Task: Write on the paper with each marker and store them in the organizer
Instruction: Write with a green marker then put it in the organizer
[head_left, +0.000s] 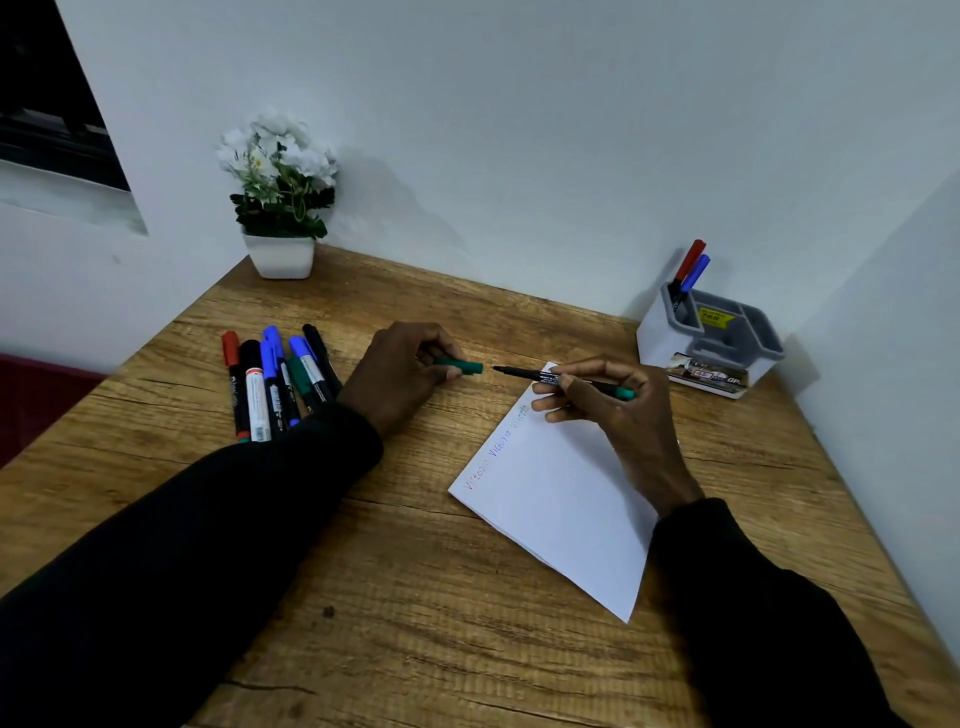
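Frankly, the writing (496, 453) on the paper (561, 499) is unreadable. At centre, left fingers (439, 343) pinch a green cap (467, 367), right fingers (597, 367) the marker (519, 371); the organizer (654, 338) holds two markers (690, 261).

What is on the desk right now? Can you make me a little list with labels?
left hand: pinches the green cap
right hand: holds the uncapped green marker, tip toward the cap
paper: under the right hand, coloured writing along its edge
organizer: back right, red marker and blue marker standing in it
loose markers: lying in a bunch at the left
flower pot: back left corner
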